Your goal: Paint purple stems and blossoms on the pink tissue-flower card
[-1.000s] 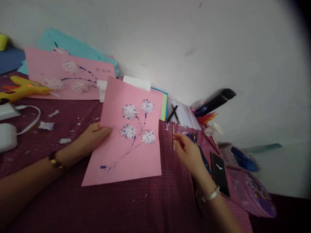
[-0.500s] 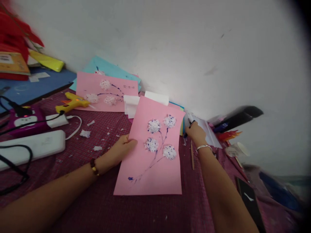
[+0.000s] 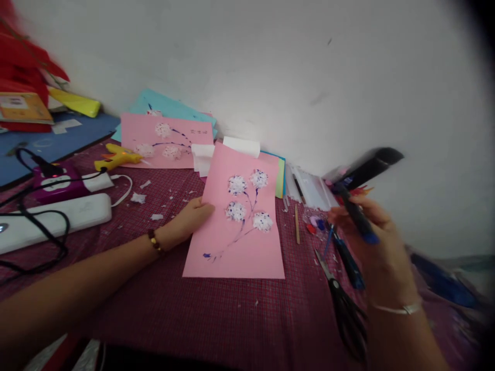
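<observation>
My left hand (image 3: 198,215) grips the left edge of a pink sheet of paper (image 3: 216,232), thumb on top. Raised white textured blossoms (image 3: 235,184) with blue specks and a blue painted stem cover its middle. At the right, my right hand (image 3: 371,232), slightly blurred, is closed on a black marker (image 3: 359,219) with a blue end. Scissors (image 3: 340,304) with black handles lie on the cloth just left of that wrist. Beside them lies a dark blue-handled tool (image 3: 348,257), partly behind my fingers.
A yellow glue gun (image 3: 116,157) rests by another pink flower sheet (image 3: 133,129). Left of it are a purple plug adapter (image 3: 58,183), a white power strip (image 3: 85,211) and black cables. Paper scraps (image 3: 138,198) dot the cloth. A wooden stick (image 3: 297,224) lies right of the sheet.
My right hand has moved right and toward me from beside the clear packets, and the marker now shows in it. My left hand still holds the pink sheet. Scissors have come into view.
</observation>
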Demonstrator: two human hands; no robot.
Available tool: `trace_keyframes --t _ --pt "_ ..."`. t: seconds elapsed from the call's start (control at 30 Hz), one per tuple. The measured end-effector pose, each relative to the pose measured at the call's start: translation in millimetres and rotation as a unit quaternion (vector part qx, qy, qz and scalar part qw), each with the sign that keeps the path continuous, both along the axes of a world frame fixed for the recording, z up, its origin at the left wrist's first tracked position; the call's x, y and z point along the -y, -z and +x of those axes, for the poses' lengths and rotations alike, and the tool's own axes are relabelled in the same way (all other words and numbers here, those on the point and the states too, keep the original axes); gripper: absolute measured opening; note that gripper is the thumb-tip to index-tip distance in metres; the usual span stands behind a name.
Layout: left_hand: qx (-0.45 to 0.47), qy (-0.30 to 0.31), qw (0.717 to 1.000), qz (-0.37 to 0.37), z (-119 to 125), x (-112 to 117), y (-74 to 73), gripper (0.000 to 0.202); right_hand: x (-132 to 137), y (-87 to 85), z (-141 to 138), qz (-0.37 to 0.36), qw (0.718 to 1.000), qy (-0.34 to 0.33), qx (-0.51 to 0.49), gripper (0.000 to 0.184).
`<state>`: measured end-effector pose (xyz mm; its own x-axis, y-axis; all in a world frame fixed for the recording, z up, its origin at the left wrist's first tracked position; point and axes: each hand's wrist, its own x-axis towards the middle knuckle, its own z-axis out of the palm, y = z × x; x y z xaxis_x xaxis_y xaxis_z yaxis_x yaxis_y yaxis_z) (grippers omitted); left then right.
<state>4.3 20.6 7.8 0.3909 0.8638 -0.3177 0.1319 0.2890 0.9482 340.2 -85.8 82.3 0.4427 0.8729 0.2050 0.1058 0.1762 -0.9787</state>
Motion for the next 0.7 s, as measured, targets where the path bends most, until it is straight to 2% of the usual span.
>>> trace_keyframes --t 0.1,0.13,0.2,0.23,0.3,0.37,0.5,0.57,0.63,0.67,0.7 --pt "-0.023 0.029 0.999 0.011 8 3 0.1 0.013 36 0.5 -15 0.096 0.994 -0.046 -0.015 0.033" --pt "-0.031 0.042 0.998 0.037 8 2 -0.4 0.016 44 1.0 -22 0.114 0.992 -0.054 -0.024 0.033" --pt "-0.063 0.035 0.987 0.143 4 0 -4.5 0.030 53 2.7 -41 0.124 0.989 -0.077 -0.038 0.030" --pt "-0.091 0.018 0.972 0.216 0 0 -8.3 0.039 55 4.5 -52 0.121 0.989 -0.080 -0.041 0.025" --pt "-0.171 0.000 0.922 0.347 -10 9 -18.4 0.052 57 10.7 -75 0.080 0.993 -0.071 -0.054 0.014" --pt "-0.212 0.071 0.887 0.404 -17 30 -28.7 0.049 58 19.9 -98 0.044 0.990 -0.110 -0.077 0.013" --pt "-0.218 0.254 0.861 0.382 -17 82 -37.5 0.050 62 38.4 -132 -0.018 0.972 -0.202 -0.122 0.012" --pt "-0.218 0.312 0.860 0.340 -14 92 -37.7 0.046 65 44.6 -139 -0.044 0.966 -0.225 -0.118 0.013" --pt "-0.219 0.311 0.873 0.305 -16 86 -39.7 0.038 68 49.0 -141 -0.061 0.966 -0.230 -0.104 0.012" --pt "-0.223 0.290 0.883 0.295 -20 80 -41.5 0.035 68 50.7 -140 -0.063 0.967 -0.224 -0.101 0.012" --pt "-0.229 0.243 0.893 0.302 -27 74 -43.4 0.033 68 52.4 -140 -0.062 0.970 -0.213 -0.102 0.012"
